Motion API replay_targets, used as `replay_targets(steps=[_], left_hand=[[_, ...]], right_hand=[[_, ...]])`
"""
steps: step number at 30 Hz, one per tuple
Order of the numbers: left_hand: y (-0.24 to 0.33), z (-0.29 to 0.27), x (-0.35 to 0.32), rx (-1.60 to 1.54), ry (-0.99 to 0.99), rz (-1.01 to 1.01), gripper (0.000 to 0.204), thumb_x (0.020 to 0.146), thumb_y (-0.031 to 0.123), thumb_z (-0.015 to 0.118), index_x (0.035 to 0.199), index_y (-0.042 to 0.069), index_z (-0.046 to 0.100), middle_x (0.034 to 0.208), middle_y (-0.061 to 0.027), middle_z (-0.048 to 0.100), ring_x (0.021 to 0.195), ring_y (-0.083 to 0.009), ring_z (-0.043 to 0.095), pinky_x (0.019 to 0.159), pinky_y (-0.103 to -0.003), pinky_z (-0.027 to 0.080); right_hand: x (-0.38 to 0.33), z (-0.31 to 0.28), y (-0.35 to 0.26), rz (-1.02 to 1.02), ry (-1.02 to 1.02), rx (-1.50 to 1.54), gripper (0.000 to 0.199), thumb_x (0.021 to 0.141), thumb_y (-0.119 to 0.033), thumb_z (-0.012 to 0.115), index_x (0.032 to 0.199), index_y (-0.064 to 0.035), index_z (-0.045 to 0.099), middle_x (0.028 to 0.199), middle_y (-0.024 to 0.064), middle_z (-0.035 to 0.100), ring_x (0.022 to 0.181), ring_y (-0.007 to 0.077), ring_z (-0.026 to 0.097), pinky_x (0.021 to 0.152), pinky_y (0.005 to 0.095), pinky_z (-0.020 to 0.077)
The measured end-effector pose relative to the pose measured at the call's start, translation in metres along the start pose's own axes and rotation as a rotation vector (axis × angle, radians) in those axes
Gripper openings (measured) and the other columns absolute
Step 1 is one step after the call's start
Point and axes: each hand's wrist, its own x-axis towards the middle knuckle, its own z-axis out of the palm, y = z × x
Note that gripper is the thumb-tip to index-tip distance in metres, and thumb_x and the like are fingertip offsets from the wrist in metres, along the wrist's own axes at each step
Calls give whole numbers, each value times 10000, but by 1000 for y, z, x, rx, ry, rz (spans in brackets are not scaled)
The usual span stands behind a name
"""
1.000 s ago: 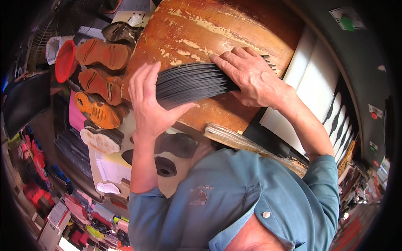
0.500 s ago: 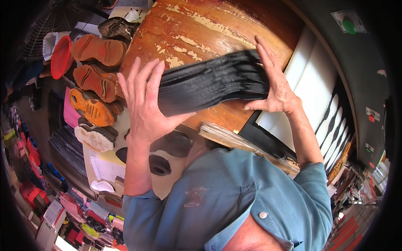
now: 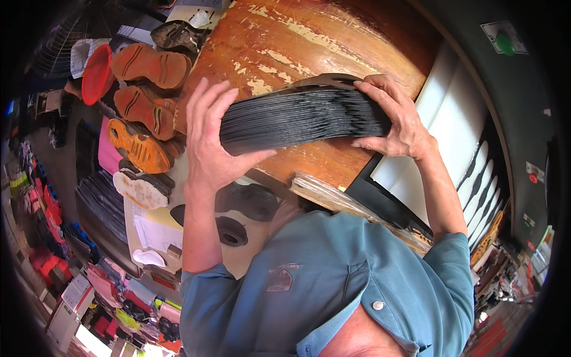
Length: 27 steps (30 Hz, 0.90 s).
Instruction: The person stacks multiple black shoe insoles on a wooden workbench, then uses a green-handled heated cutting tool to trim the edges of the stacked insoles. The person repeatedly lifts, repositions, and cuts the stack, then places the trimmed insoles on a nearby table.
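A thick stack of thin black sole-shaped sheets (image 3: 303, 119) lies sideways between my two hands, over the worn wooden tabletop (image 3: 238, 44). Its layered edges face me, and the top sheet bows up slightly, with an opening near its right end. My left hand (image 3: 208, 140) presses against the left end, fingers up and thumb along the lower edge. At the other end, my right hand (image 3: 397, 119) is closed round the stack, fingers over the top and thumb below. The undersides of the sheets are hidden.
Several brown and orange shoe soles (image 3: 140, 146) line the table's left side, near a red dish-like disc (image 3: 96, 74). Black cut pieces (image 3: 232, 231) lie below my left forearm. White panels (image 3: 416, 172) stand at the right, by a dark machine frame with a green button (image 3: 504, 43).
The stack's layers are more evenly lined up, and its top sheet now arches up. My right hand has curled over its end. The whole view has shifted slightly.
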Motion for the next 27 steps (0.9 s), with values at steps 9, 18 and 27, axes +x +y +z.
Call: replay_targets(steps=[9, 18, 27], left_hand=[[5, 1, -3, -98, -79, 15, 1065, 591, 303, 1054, 1510, 56, 576, 1391, -180, 670, 1298, -402, 635, 1109, -508, 520], [10, -11, 3, -99, -27, 59, 931, 590, 268, 1057, 1387, 58, 624, 1192, -158, 705, 1073, -362, 691, 943, -470, 568], [-1, 0, 0, -104, -117, -33, 793, 659, 404, 1013, 1301, 93, 666, 1125, -127, 675, 1061, -360, 667, 945, -484, 550]], right_hand=[[9, -6, -8, 23, -80, -125, 1172, 633, -344, 1010, 1629, -61, 460, 1422, 203, 621, 1350, 447, 571, 1181, 545, 463], [16, -17, -28, 53, -146, -103, 863, 672, -119, 939, 1445, -22, 568, 1260, 184, 671, 1189, 392, 643, 1030, 472, 555], [34, 0, -50, -2, -127, -249, 830, 735, -217, 950, 1440, -38, 549, 1237, 181, 668, 1188, 420, 661, 1008, 498, 558]])
